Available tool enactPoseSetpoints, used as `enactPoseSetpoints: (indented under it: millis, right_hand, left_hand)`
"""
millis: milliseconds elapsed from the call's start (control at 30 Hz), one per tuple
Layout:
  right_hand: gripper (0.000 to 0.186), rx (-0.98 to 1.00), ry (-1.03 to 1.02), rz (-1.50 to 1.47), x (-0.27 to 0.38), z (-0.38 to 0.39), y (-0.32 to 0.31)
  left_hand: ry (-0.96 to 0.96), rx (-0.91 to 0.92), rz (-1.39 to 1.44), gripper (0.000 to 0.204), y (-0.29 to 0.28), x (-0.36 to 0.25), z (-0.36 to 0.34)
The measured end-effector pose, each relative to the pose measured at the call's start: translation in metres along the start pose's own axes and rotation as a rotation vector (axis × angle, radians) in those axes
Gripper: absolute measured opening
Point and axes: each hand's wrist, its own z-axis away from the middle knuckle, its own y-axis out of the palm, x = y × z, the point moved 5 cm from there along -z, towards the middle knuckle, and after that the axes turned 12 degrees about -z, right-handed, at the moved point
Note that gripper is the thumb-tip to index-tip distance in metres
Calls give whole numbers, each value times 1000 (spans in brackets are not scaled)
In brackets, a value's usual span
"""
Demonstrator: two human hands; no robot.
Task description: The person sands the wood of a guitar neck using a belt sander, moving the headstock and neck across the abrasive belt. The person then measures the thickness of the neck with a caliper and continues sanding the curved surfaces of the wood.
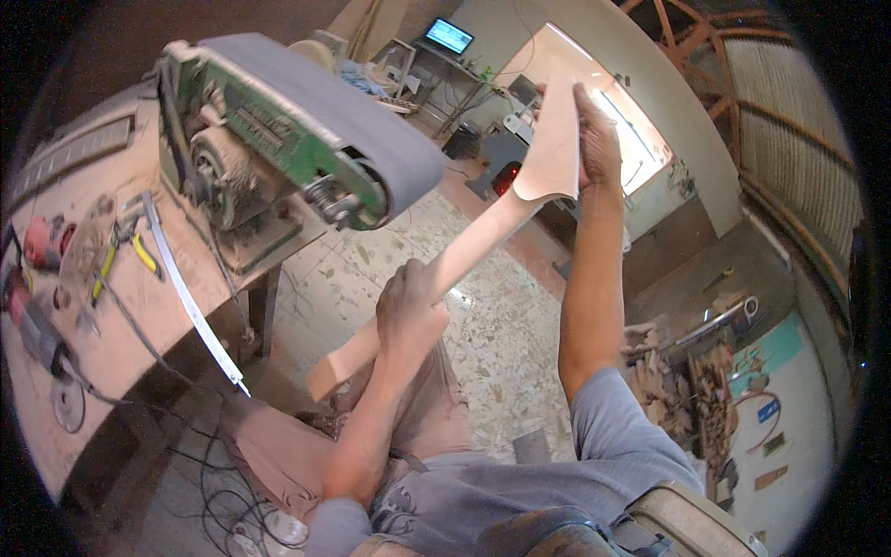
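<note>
A long piece of pale, bare wood (pixel 478 239) slants up and to the right before me; its narrow shaft flares into a broad, blade-like end. My left hand (pixel 410 304) is wrapped round the shaft, with the squared butt sticking out below the fist. Up at the wide end, my right hand (pixel 597 139) grips the right edge, its fingers partly hidden behind the wood. Left of the wood, and apart from it, stands a green belt sander (pixel 278 130) with a grey belt (pixel 371 121). I cannot tell whether the belt runs.
The workbench (pixel 139 339) at left carries an angle grinder (pixel 37 325), yellow-handled pliers (pixel 104 269) and a long thin metal strip (pixel 190 302). Black cables (pixel 209 497) coil on the floor below. A lit screen (pixel 448 36) stands far back. Wood scraps (pixel 710 399) pile up at right.
</note>
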Motion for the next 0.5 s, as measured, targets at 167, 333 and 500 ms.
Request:
enactPoseSetpoints:
  millis: [167,333,500]
  right_hand:
    - [41,46,-35,-63,5,12,-12]
    - [44,81,-33,-52,5,19,-25]
    - [47,189,4,6,2,25,-29]
  left_hand:
    - [-30,-66,-202,35,-19,-27,18]
    - [-57,-79,-302,37,-21,-39,25]
    - [-72,-149,-405,41,-24,-47,28]
